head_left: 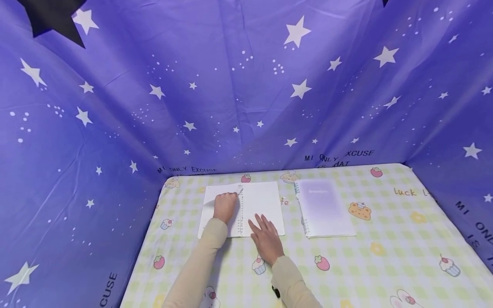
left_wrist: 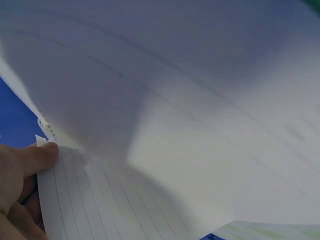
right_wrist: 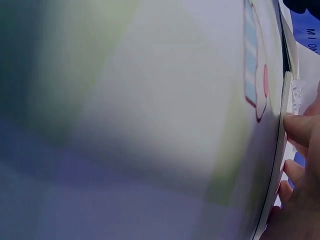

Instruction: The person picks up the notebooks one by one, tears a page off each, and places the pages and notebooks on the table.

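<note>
A spiral-bound notebook (head_left: 263, 199) lies open on the table, its ring binding running down the middle. Over its left side, my left hand (head_left: 225, 207) pinches a page close to the upper end of the binding. In the left wrist view the thumb lies on top of this lined page (left_wrist: 75, 195), with curled fingers behind its edge; the sheet bends upward. My right hand (head_left: 267, 239) rests with spread fingers on the lower part of the right-hand page. The right wrist view shows that hand's fingers (right_wrist: 300, 130) at the notebook's edge, partly cut off by the frame.
To the right lies a closed spiral notebook (head_left: 325, 209) with a pale purple cover. Both notebooks are on a green-and-white checked tablecloth (head_left: 385, 265) printed with cartoon figures. A blue-purple curtain (head_left: 246, 85) with stars surrounds the table's back and sides.
</note>
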Demonstrator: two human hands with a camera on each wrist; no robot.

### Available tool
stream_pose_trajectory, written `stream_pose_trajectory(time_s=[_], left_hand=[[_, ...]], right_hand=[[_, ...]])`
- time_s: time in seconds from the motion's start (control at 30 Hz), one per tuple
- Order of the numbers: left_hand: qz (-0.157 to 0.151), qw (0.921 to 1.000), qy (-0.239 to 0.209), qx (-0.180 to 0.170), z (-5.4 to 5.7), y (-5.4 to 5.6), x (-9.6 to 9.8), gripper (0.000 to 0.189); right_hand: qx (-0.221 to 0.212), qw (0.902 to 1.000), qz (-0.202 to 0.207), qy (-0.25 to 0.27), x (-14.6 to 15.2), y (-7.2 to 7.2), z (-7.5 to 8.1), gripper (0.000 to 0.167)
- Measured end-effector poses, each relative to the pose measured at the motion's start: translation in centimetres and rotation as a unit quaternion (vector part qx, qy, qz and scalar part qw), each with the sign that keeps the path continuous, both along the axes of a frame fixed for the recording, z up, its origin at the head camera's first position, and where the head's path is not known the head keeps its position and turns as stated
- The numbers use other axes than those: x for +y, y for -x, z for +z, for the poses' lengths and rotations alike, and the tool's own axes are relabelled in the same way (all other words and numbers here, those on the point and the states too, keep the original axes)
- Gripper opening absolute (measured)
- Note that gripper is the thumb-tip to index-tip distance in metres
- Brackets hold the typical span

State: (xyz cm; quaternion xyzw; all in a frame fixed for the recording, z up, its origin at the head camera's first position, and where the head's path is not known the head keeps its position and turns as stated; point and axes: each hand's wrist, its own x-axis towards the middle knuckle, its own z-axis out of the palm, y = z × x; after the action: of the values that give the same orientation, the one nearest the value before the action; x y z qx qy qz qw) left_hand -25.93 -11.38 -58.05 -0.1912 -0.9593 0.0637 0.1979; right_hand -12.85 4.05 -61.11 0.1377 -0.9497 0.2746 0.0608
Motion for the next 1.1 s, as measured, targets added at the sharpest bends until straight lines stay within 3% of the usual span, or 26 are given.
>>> stream_pose_trajectory(time_s=[0.17, 0.43, 0.6, 0.77, 1.1], left_hand=[[-0.019, 0.9996, 0.011, 0.017, 0.0, -0.9, 0.1, 0.010], [-0.040, 0.9989, 0.017, 0.016, 0.1, -2.9, -0.1, 0.009], [-0.044, 0.9987, 0.007, 0.024, 0.4, -3.2, 0.2, 0.009], [-0.044, 0.9986, 0.023, 0.018, 0.2, -3.7, 0.3, 0.008], [-0.092, 0.9957, 0.013, 0.006, -0.4, -6.9, 1.1, 0.015]], right_hand=[[0.012, 0.9999, -0.002, -0.004, -0.1, 0.0, -0.2, 0.043], [-0.003, 0.9997, 0.002, -0.025, -0.2, -0.3, 0.0, 0.043], [0.012, 0.9995, -0.001, -0.029, -0.1, -0.1, 0.0, 0.042], [0.008, 0.9997, 0.003, -0.025, -0.1, -0.1, -0.1, 0.042], [0.010, 0.9994, -0.002, -0.034, -0.1, 0.1, -0.2, 0.041]])
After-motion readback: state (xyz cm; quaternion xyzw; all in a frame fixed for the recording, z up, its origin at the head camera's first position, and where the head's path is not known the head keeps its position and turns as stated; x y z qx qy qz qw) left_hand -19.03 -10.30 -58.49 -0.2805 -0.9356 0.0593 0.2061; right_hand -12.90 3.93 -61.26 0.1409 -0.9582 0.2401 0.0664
